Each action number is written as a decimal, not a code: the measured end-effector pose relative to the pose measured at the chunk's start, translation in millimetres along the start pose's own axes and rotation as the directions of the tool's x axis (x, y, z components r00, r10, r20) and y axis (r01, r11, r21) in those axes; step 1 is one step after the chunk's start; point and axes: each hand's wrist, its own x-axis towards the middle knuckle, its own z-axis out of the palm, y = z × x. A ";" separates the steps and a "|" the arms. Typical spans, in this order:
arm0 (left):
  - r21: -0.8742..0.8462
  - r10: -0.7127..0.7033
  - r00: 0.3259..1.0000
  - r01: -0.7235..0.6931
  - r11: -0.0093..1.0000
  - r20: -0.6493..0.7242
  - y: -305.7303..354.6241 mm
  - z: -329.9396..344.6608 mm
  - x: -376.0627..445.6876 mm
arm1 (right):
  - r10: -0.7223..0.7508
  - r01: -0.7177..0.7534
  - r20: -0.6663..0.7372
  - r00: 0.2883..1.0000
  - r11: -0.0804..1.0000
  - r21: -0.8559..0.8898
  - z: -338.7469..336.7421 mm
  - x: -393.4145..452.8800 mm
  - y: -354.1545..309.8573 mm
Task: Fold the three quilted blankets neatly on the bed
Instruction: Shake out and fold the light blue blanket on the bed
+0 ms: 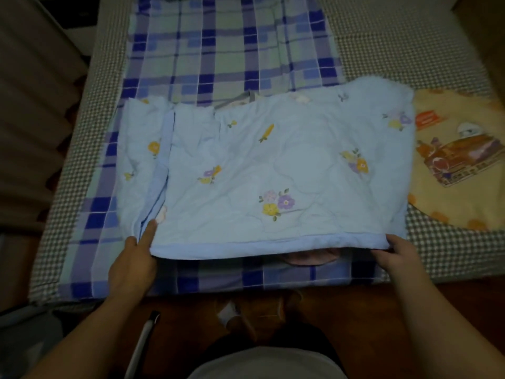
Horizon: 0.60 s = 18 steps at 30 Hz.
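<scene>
A light blue quilted blanket (273, 170) with small flower prints lies partly folded across the near part of the bed. My left hand (134, 258) grips its near left corner, with one finger stretched up over the fabric. My right hand (396, 255) grips its near right corner at the folded edge. Under the blue blanket lies a blue and green plaid blanket (232, 45), which runs up the middle of the bed. A yellow quilted blanket (459, 160) with a cartoon house print lies to the right, partly tucked under the blue one. Something pink (311, 258) peeks out beneath the blue blanket's near edge.
The bed (382, 36) has a small-check cover and its near edge is right in front of me. A wooden floor (273, 310) shows below. A thin pale rod (142, 343) leans at lower left. Pale curtains or drapes (30, 105) hang along the left side.
</scene>
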 end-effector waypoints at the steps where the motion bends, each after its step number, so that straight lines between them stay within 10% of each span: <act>1: -0.150 0.001 1.000 -0.006 0.989 -0.029 6.8 -5.3 1.8 | 0.031 -0.032 -0.024 0.999 0.999 -0.024 -1.4 -1.1 -3.6; 3: -0.715 -0.269 0.956 0.107 0.691 -0.116 35.7 -26.7 5.5 | 0.080 -0.080 0.010 0.997 0.996 -0.039 -7.3 -16.3 -9.5; 5: -0.993 -0.477 0.878 0.040 0.114 -0.019 73.4 -56.9 10.0 | 0.115 -0.122 0.086 0.990 0.990 0.078 -7.8 -34.0 -11.4; 6: -0.990 -0.446 0.890 -0.040 0.137 -0.097 93.9 -70.6 10.6 | 0.144 -0.168 0.146 0.979 0.971 0.168 -0.7 -39.5 -13.2; 8: -0.781 -0.157 0.907 -0.236 0.578 -0.390 138.2 -92.1 6.2 | -0.011 -0.016 0.102 0.995 0.966 0.257 14.9 -44.5 -8.4; 10: -0.455 0.283 0.892 -0.427 0.782 -0.352 178.4 -94.6 -2.5 | -0.085 0.085 -0.011 0.996 0.960 0.267 43.6 -52.5 -12.5; 14: -0.019 0.672 0.740 -0.672 0.740 0.014 259.2 -55.7 -32.4 | -0.279 0.301 0.152 0.948 0.941 -0.153 87.9 -91.9 -14.1; 18: 0.121 0.627 0.765 -0.643 0.756 0.148 311.2 -2.1 -54.0 | -0.182 0.231 0.256 0.949 0.957 -0.177 103.3 -110.4 -29.6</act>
